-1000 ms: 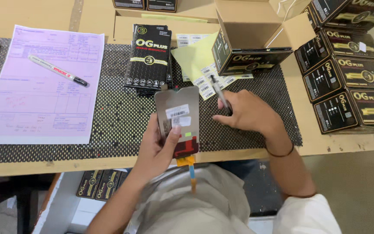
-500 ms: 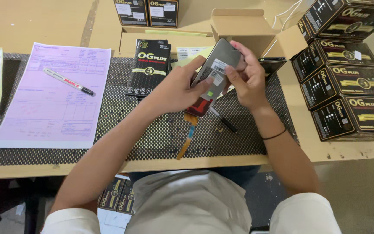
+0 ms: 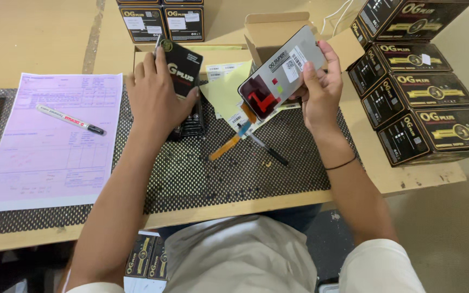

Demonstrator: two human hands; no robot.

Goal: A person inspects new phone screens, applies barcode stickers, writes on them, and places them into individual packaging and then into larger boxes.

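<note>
A phone display panel (image 3: 280, 70), grey-backed with white stickers and an orange ribbon cable (image 3: 227, 146) trailing from its lower end, sits tilted in our right hand (image 3: 317, 89), fingers clamped along its right edge and thumb pressed to its back, above the black mesh mat (image 3: 202, 173) that covers the front of the wooden table (image 3: 39, 32). Nearest us, a black pen (image 3: 267, 149) lies on the mat just beneath the panel. To the left, a pink form (image 3: 44, 163) carries a white marker (image 3: 70, 119). Our left hand (image 3: 156, 95) closes around a slim black box (image 3: 183, 73), fingers wrapped over its top edge, lifting it off a stack of the same boxes. Yellow sheets (image 3: 226, 92) lie between the two hands. Farther back an open cardboard carton (image 3: 272, 32) stands behind the panel, a column of large black and gold boxes (image 3: 424, 92) lines the right edge, and two more black boxes (image 3: 164, 21) stand at the far side.
</note>
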